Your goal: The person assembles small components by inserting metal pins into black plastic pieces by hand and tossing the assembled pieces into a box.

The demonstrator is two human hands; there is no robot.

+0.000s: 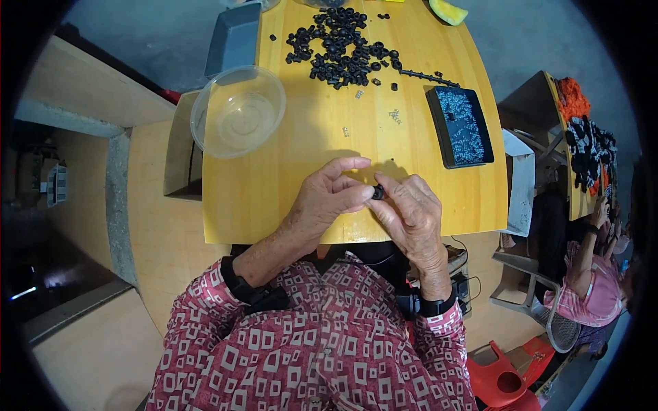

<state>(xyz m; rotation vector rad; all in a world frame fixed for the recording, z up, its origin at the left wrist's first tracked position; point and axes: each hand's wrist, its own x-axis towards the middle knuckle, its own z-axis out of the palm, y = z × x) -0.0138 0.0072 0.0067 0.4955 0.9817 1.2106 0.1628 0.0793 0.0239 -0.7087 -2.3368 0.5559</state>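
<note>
Close to the table's near edge, a small round black part sits between my two hands. My left hand pinches it at the thumb tip, while the index finger arches above it. From the other side, my right hand grips the same part between thumb and fingers, which hide much of it. Farther away lies a spread pile of black parts. To the right, a black tray holds many tiny silvery pieces. A few small metal bits lie loose on the wooden table.
A clear plastic bowl overhangs the table's left edge, beside a grey bin. Near the pile lies a thin black rod. A melon piece is at the far right. Another person sits at right, past a red stool.
</note>
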